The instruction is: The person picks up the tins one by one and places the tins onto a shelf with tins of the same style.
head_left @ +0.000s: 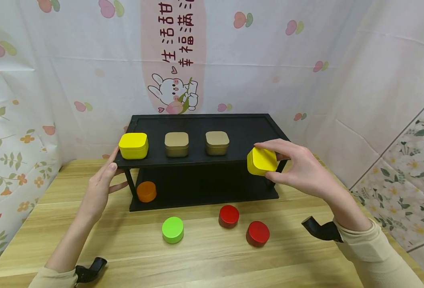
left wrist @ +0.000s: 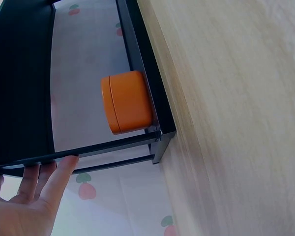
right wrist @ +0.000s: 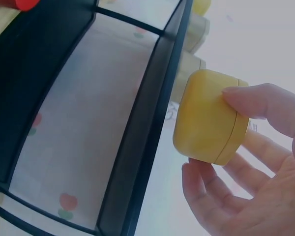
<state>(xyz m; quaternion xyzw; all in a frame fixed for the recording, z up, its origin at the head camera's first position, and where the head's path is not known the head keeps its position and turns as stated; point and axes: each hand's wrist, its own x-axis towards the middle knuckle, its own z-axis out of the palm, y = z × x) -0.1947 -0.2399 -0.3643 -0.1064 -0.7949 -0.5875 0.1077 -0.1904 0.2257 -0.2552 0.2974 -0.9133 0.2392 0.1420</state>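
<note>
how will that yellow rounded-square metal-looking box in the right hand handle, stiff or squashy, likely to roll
The yellow box is probably stiff: its walls show no dent where the right hand pinches it. It may be light, being held aloft one-handed. Its flat sides suggest sliding rather than rolling.

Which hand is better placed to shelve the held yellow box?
Probably the right hand: it grips the yellow lidded box near the right end of the black shelf; the left hand holds its left end.
</note>
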